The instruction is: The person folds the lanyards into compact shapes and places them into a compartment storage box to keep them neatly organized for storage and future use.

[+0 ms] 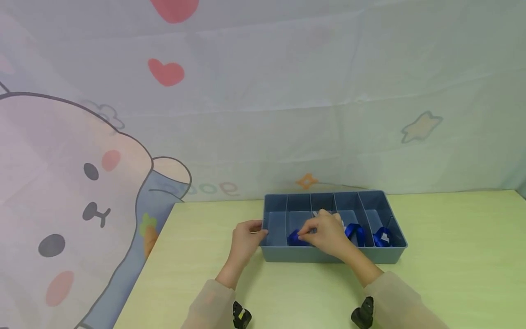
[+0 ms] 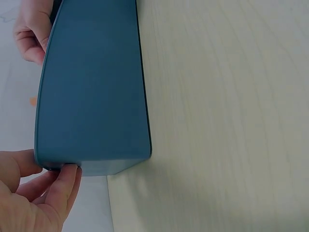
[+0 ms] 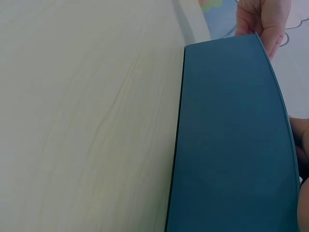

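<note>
A blue-grey divided box (image 1: 328, 255) stands on the table, its compartments side by side. My left hand (image 1: 245, 240) grips its left end wall, thumb at the rim and fingers against the outside, as the left wrist view also shows (image 2: 48, 191). Over the second compartment from the left, my right hand (image 1: 327, 232) pinches a blue ribbon (image 1: 293, 238) with thumb and forefinger. More blue ribbon (image 1: 355, 234) lies to the right of that hand, and a ribbon with a white tag (image 1: 382, 237) lies in the rightmost compartment. The right hand hides much of the middle compartment.
The light wooden table (image 1: 456, 274) extends on both sides of the box and in front. Behind it hangs a pale printed cloth (image 1: 267, 137) with hearts and a cartoon bear. The box's tall front wall blocks the wrist views of its inside.
</note>
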### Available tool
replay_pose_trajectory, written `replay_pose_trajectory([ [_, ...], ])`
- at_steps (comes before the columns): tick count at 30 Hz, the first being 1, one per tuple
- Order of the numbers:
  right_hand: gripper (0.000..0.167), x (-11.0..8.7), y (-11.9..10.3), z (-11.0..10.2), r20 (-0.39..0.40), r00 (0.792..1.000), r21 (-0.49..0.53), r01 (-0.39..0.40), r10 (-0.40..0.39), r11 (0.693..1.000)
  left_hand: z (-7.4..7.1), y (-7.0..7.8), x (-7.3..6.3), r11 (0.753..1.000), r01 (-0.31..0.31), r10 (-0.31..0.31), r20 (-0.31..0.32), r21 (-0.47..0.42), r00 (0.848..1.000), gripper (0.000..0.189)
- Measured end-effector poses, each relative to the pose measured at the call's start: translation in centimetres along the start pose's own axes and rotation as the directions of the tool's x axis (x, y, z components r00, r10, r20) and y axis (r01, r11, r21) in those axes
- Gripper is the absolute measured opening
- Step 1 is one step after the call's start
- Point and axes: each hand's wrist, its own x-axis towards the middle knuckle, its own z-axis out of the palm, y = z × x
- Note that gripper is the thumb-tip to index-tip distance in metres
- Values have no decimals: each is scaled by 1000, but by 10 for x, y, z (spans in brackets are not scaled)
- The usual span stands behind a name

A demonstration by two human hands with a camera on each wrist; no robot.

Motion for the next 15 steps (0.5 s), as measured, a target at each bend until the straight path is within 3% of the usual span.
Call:
replay_pose_trajectory([
  [5,11,1,-3,1,102,993,-16,-59,60,998,0,-1,-1,1000,15,-15,14,8,1000,26],
  [15,14,9,-6,-1,213,975,-93,-40,59,995,-1,-1,0,1000,7,-7,-6,-18,1000,28],
])
